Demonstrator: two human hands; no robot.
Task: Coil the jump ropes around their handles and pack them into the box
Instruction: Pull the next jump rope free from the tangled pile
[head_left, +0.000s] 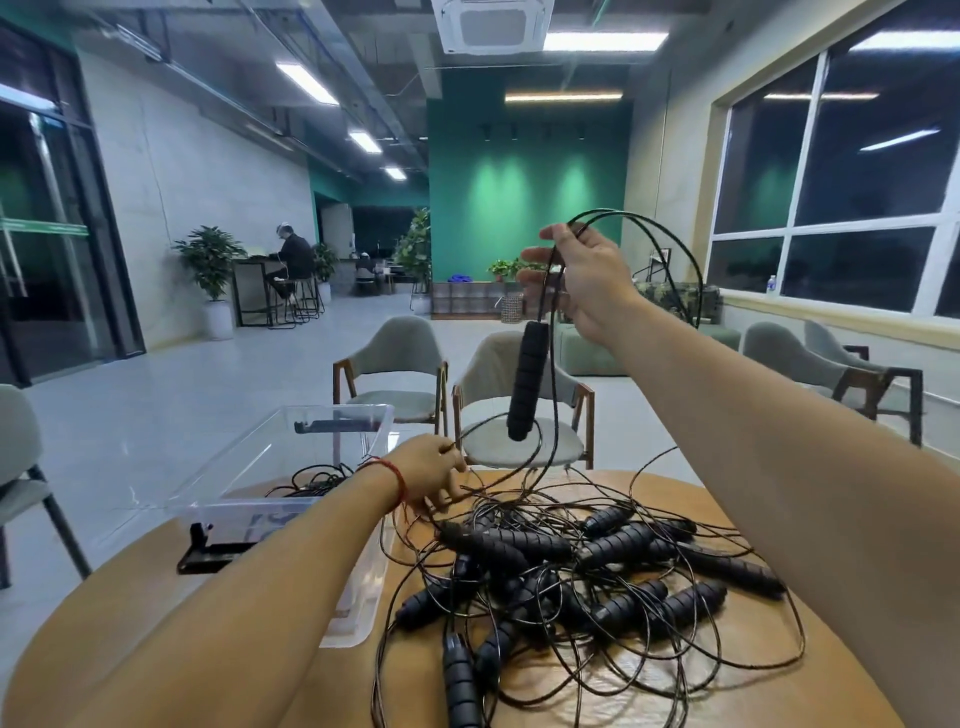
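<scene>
Head view. The right hand (582, 280), raised above the counter (779, 691), grips the looped cord (649, 228) of one jump rope; its black ribbed handle (524, 382) hangs upright below the fingers. The left hand (428, 470), wearing a red string bracelet (397, 480), is low at the far edge of the pile (597, 566) of tangled ropes and handles, fingers curled round a strand (483, 423). A clear box (337, 408) stands on the counter just left of the pile, with some dark cords inside. Two chairs (395, 364) stand beyond the counter.

Bare forearms, a red string bracelet (396, 480) on the left wrist.
</scene>
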